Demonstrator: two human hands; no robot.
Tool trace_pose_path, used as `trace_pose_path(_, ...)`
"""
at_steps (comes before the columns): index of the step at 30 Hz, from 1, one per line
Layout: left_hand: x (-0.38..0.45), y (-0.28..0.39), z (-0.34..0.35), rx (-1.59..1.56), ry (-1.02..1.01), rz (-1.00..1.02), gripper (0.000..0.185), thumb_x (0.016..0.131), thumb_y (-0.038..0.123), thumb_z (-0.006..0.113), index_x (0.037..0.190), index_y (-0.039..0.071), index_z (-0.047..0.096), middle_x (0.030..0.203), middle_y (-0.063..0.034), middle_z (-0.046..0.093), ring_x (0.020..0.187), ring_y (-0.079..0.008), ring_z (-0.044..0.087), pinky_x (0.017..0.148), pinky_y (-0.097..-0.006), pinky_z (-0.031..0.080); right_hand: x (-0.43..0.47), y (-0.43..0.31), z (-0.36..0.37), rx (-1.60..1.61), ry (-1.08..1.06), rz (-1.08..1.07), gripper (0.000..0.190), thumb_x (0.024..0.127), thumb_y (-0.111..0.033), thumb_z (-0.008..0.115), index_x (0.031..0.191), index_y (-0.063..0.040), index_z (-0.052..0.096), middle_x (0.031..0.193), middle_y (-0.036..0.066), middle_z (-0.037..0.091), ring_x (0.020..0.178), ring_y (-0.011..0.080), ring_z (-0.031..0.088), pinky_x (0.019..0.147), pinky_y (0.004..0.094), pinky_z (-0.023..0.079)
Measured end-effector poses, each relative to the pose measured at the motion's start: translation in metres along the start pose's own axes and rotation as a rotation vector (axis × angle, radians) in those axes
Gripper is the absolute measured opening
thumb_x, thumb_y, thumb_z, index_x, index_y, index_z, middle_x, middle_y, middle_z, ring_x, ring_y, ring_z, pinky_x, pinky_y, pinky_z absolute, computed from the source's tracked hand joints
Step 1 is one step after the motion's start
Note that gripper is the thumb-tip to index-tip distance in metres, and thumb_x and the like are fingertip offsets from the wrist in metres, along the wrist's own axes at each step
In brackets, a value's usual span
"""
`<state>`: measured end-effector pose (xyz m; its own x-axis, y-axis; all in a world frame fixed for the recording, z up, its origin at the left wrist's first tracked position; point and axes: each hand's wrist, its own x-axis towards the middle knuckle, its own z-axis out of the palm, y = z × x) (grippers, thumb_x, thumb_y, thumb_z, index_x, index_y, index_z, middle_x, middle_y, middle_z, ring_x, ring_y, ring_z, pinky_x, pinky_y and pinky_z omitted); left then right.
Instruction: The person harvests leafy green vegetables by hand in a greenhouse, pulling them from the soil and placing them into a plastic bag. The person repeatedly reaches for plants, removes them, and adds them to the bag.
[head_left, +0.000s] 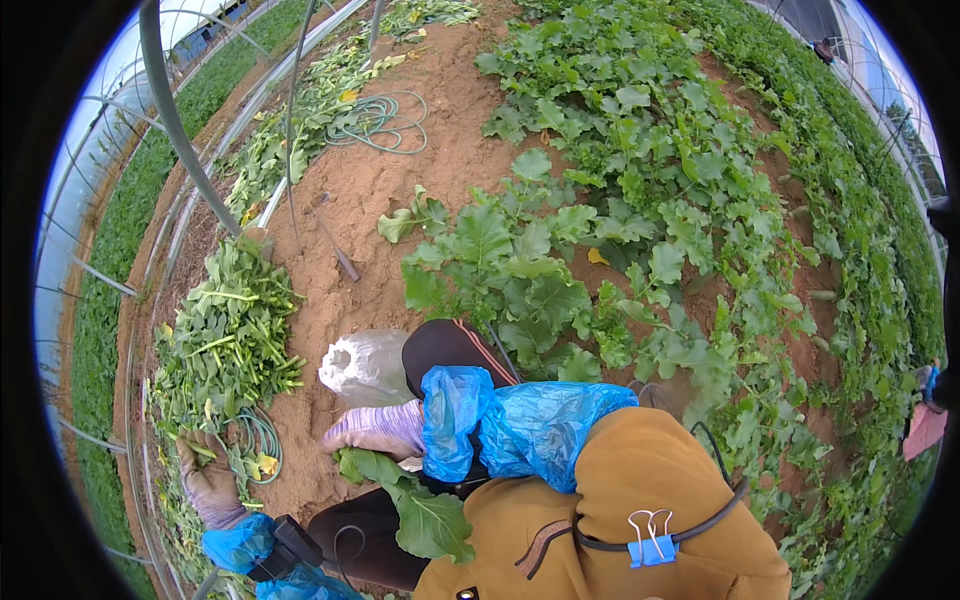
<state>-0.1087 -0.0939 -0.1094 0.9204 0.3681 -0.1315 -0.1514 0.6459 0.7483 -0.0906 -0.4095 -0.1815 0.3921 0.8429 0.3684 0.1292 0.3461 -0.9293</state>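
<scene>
My left hand (206, 476), in a soiled light glove, is at the lower left beside the cut greens. A short green stalk (199, 450) shows at its fingers; whether they grip it I cannot tell. Near my knees, my right hand (379, 431), in a purple-striped glove, is closed at the base of a broad green leaf (431, 517), which hangs towards my lap. Its fingertips are partly hidden. A clear plastic bag with a white opening (367, 367) lies just beyond the right hand. Cut leaves and stalks (232, 330) form a heap above the left hand.
Leafy crop plants (517, 277) grow close ahead and to the right. A hand tool (345, 262) lies on the bare soil (322, 300). Green cord coils lie near the left hand (259, 442) and farther off (382, 124). Metal hoops (176, 127) stand at left. Part of another person (930, 397) shows at far right.
</scene>
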Motion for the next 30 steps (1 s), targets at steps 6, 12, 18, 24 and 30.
trace_pose_path(6,-0.058,-0.049,0.079,0.671,-0.359,-0.111,0.017,0.090,0.017,0.060,0.103,0.007,0.057,0.089,-0.0030,0.062,0.075,-0.0125,0.061,0.069,-0.0275,0.052,0.018,-0.015,-0.023,0.381,0.309,0.214,0.021,0.083,-0.022,0.057,0.093,-0.003,0.057,0.081,0.010,0.060,0.079,0.0244,0.059,0.069,0.0352,0.049)
trace_pose_path(12,-0.001,-0.006,0.101,1.654,-0.573,0.292,0.027,0.086,0.013,0.062,0.112,0.008,0.055,0.101,-0.0107,0.062,0.091,-0.0229,0.059,0.079,-0.0332,0.048,-0.007,-0.010,-0.074,0.600,0.832,0.212,0.025,0.093,-0.030,0.052,0.091,-0.006,0.057,0.079,0.004,0.059,0.073,0.0156,0.059,0.067,0.0316,0.050)
trace_pose_path(18,0.124,0.143,0.034,2.436,0.804,1.092,0.054,0.083,0.031,0.064,0.130,0.009,0.047,0.121,-0.0187,0.057,0.113,-0.0329,0.054,0.094,-0.0396,0.043,-0.035,-0.022,-0.122,0.419,1.445,-0.040,0.025,0.094,-0.033,0.051,0.093,-0.008,0.054,0.084,0.005,0.058,0.075,0.0194,0.057,0.068,0.0358,0.051)
trace_pose_path(24,0.072,-0.019,0.034,1.308,-0.160,-0.134,0.058,0.083,0.045,0.064,0.116,-0.002,0.058,0.096,-0.0110,0.065,0.088,-0.0187,0.058,0.080,-0.0326,0.046,-0.007,-0.032,-0.120,0.089,1.568,-0.193,0.033,0.094,-0.036,0.048,0.096,-0.004,0.054,0.084,0.007,0.057,0.075,0.0170,0.055,0.070,0.0330,0.049)
trace_pose_path(30,0.046,-0.163,0.086,1.607,-0.449,-0.320,0.067,0.077,0.057,0.064,0.114,0.001,0.059,0.095,-0.0127,0.064,0.084,-0.0217,0.060,0.074,-0.0359,0.047,-0.001,-0.039,-0.117,-0.347,1.502,-0.202,0.035,0.094,-0.039,0.049,0.097,-0.004,0.052,0.088,0.007,0.056,0.074,0.0161,0.055,0.069,0.0309,0.048)
